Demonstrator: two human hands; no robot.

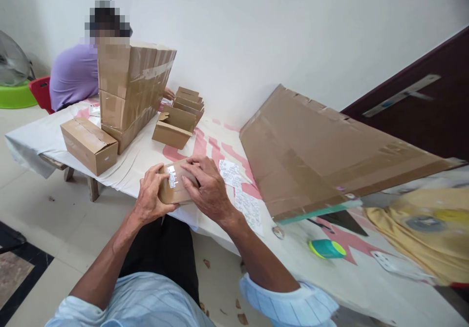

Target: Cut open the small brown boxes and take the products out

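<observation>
A small brown cardboard box [178,195] is held at the table's front edge, just above my lap. My left hand [149,193] grips its left end, thumb along the near side and fingers at the far corner. On the box's top is a white and blue sticker [171,176]. My right hand [209,188] bends over the right end, its fingers and thumb pressed against the top. What lies under the right palm is hidden. Two printed white sheets [247,209] lie just right of my right hand.
Open cardboard boxes [175,128] stand beyond my hands. A closed box [89,144] and a tall taped carton stack [114,88] are at the left, before a person in purple [73,78]. A large cardboard panel [308,166] leans right, near a teal cup [327,249].
</observation>
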